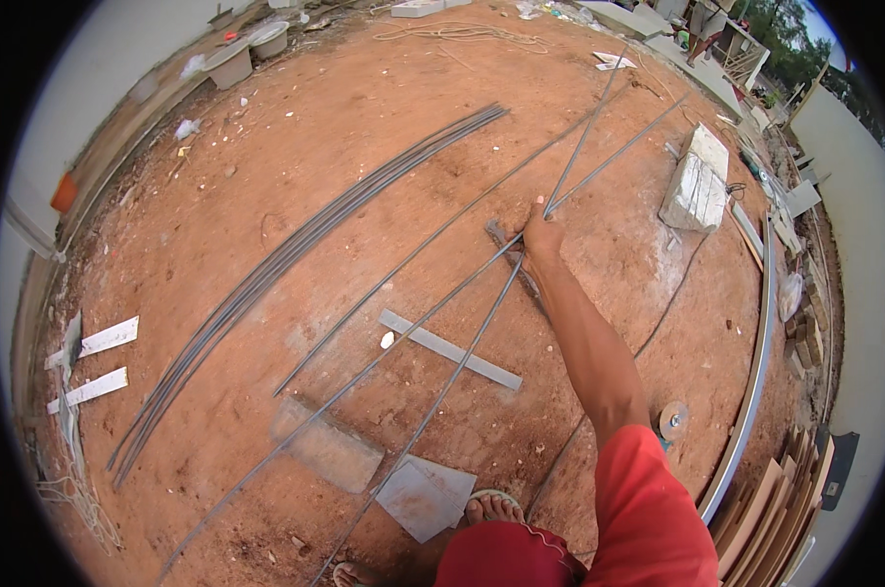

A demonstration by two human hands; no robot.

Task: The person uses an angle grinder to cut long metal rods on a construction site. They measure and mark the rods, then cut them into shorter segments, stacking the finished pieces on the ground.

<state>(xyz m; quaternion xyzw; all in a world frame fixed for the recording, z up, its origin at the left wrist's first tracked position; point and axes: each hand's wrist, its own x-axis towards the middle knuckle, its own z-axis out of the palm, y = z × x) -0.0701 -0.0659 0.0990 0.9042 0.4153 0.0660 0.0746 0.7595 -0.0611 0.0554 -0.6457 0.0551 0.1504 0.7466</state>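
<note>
My right hand (542, 235) reaches out over the dirt, its fingers closed around two thin steel rods (403, 338) where they cross. Both rods run from the lower left, through the hand, and spread apart again beyond it. Just beneath the hand lies what looks like a hammer (499, 235), partly covered by the fingers and rods. A third rod (393, 276) rests on the ground to the left. Farther left, several grey rods (295, 230) lie side by side in a bundle. My left hand is out of sight.
A flat metal bar (452, 350), a concrete slab (337, 452) and a grey tile (428, 497) lie near my feet. To the right are a whitish block (697, 186), a grinder with a disc (673, 421), a cable, a long metal profile (755, 372) and stacked boards (770, 509).
</note>
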